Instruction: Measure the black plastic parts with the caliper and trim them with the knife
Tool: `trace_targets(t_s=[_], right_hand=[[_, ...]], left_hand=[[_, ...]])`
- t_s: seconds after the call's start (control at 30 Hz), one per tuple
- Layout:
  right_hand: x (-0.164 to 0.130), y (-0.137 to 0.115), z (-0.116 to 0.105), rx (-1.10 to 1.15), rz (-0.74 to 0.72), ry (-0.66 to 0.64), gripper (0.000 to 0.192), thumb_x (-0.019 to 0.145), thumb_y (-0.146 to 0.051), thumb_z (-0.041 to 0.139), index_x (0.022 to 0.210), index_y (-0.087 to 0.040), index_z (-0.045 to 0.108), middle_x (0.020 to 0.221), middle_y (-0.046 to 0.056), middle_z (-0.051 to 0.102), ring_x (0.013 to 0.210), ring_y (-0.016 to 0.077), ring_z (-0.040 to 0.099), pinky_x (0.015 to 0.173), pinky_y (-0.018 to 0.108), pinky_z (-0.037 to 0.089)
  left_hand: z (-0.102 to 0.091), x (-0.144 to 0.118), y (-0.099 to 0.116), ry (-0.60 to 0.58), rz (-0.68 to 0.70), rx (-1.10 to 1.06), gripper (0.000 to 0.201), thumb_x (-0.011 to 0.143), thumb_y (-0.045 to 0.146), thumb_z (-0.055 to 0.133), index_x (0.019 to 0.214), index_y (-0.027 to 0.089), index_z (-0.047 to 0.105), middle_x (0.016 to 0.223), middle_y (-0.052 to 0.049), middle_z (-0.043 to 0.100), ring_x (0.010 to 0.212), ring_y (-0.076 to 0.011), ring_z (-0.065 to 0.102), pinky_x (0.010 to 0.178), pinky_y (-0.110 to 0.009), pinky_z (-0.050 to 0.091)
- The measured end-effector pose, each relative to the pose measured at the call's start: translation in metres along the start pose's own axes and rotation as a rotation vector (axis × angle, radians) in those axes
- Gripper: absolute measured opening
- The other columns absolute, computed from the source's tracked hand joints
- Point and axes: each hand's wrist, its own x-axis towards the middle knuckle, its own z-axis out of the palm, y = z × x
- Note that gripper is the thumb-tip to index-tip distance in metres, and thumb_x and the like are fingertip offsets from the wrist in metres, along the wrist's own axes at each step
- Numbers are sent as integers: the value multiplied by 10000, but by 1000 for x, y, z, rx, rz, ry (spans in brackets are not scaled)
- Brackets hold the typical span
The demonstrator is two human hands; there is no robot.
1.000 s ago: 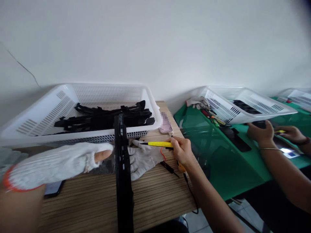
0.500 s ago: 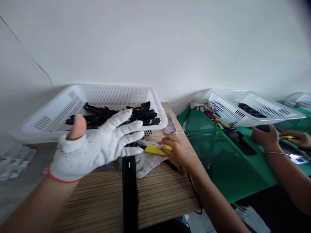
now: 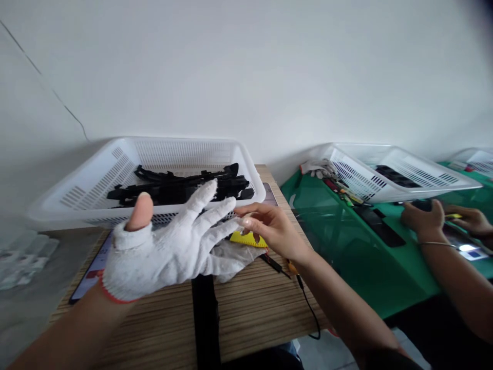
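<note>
My left hand [image 3: 165,249] is raised over the table, palm showing and fingers spread, in a white knit glove with a red cuff edge; the bare thumb sticks out. At the glove's fingertips, my bare right hand [image 3: 275,231] pinches the end of one glove finger between thumb and forefinger. Below them, a yellow tool with a ridged edge [image 3: 252,240], partly hidden, rests on a second white glove [image 3: 236,259]. A long black plastic strip [image 3: 206,318] runs toward me on the wood-grain table [image 3: 262,308], its far end covered by my left hand.
Behind my hands stands a white basket [image 3: 57,209] with several black plastic parts [image 3: 173,192]. A phone [image 3: 269,192] lies beside it, and a cable [image 3: 308,308] hangs off the right edge. Rightward, a co-worker's hands [image 3: 423,221] work at a green table [image 3: 358,277] with another basket [image 3: 431,190].
My right hand has left the yellow tool and moved up and left to the glove's fingertips. My left hand has shifted slightly right and down.
</note>
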Motion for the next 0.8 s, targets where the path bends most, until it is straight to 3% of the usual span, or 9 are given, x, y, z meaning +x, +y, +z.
trace_targets(t_s=[0.1, 0.27, 0.4, 0.5, 0.6, 0.7, 0.8], right_hand=[[-1, -1, -2, 4, 6, -84, 307, 756, -489, 803, 874, -207, 794, 741, 16, 710, 577, 100, 565, 486, 226, 462], [-4, -9, 1, -106, -47, -7, 307, 810, -499, 747, 718, -207, 756, 686, 12, 690, 591, 107, 551, 526, 242, 465], [-3, -14, -3, -174, -119, 168, 268, 815, -451, 725, 734, -196, 737, 656, 14, 645, 569, 105, 511, 504, 249, 420], [0, -14, -11, -172, -159, 331, 231, 816, -422, 715, 749, -201, 713, 620, -5, 583, 527, 92, 446, 471, 250, 364], [5, -10, -17, -183, -178, 390, 235, 837, -426, 699, 785, -197, 693, 632, -10, 569, 524, 88, 444, 469, 248, 353], [7, 3, -15, -195, -91, 325, 249, 891, -417, 641, 801, -186, 664, 587, -23, 540, 498, 89, 448, 453, 241, 349], [-1, 19, 2, -210, 122, 57, 298, 977, -366, 500, 795, -183, 649, 514, -30, 522, 438, 102, 475, 418, 233, 360]], left_hand=[[1, 0, 3, 28, -13, 63, 774, 815, 896, 333, 1422, 479, 570, 1586, 72, 512, 1578, -377, 180, 1063, -651, 478], [-1, 1, -1, 41, -10, 127, 773, 826, 898, 285, 1404, 484, 587, 1600, 58, 497, 1583, -369, 164, 1091, -648, 453], [2, 3, 0, 12, 64, 200, 737, 883, 831, 301, 1441, 428, 565, 1620, 37, 474, 1596, -339, 114, 1197, -651, 299], [4, 10, 0, -34, 129, 235, 562, 953, 688, 393, 1403, 422, 599, 1621, 63, 472, 1598, -315, 124, 1238, -622, 219], [-3, 17, -2, -70, 156, 304, 501, 964, 592, 473, 1417, 410, 588, 1636, 72, 448, 1597, -300, 141, 1272, -569, 148], [-19, 18, -1, -46, 158, 388, 536, 962, 578, 474, 1436, 354, 586, 1627, 28, 468, 1587, -307, 187, 1285, -549, 104], [-33, 11, 6, 11, 124, 427, 544, 870, 634, 576, 1248, 275, 733, 1407, -69, 687, 1534, -392, 311, 1242, -600, 241]])
